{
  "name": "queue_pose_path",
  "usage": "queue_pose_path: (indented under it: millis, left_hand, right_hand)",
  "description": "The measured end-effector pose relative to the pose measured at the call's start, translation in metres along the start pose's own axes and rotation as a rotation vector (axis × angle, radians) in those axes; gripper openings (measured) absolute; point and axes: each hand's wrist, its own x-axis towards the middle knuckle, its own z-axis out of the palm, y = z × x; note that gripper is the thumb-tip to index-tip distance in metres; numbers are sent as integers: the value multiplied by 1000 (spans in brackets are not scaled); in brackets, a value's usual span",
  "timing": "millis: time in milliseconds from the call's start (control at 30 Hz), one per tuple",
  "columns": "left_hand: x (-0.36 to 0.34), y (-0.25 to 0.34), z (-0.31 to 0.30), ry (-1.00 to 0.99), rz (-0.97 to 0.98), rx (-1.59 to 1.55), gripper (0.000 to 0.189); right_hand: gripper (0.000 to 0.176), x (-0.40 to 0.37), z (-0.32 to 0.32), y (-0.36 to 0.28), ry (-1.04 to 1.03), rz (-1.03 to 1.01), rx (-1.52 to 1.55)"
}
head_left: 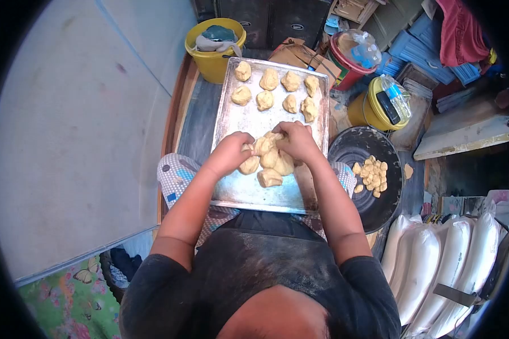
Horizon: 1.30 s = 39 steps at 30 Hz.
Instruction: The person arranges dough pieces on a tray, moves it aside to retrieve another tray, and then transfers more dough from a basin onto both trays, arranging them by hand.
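Observation:
A metal baking tray (243, 121) lies in front of me. Several shaped dough pieces (268, 79) sit in two rows at its far end. Near the tray's middle, my left hand (232, 151) and my right hand (297, 141) both grip one piece of dough (264, 144) between them. More dough lumps (270, 177) lie just below the hands, touching each other. My forearms reach in from the bottom of the view.
A black round pan (373, 212) with small dough bits (372, 175) stands right of the tray. Yellow buckets (212, 62) (365, 113) and a red tub (348, 70) stand behind. White sacks (435, 265) lean at the lower right. A pale wall (79, 130) fills the left.

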Motion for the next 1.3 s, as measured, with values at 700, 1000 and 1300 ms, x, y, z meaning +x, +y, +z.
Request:
queue_pose_path:
  millis: [700, 1000, 1300]
  left_hand:
    - [27, -31, 3, 576, 56, -187, 30]
    - [6, 12, -9, 221, -45, 235, 89]
    - [75, 38, 29, 295, 270, 398, 24]
  right_hand:
    - [37, -4, -4, 1, 287, -31, 110]
    - [50, -27, -1, 63, 419, 96, 209]
    - [29, -30, 3, 46, 722, -1, 24]
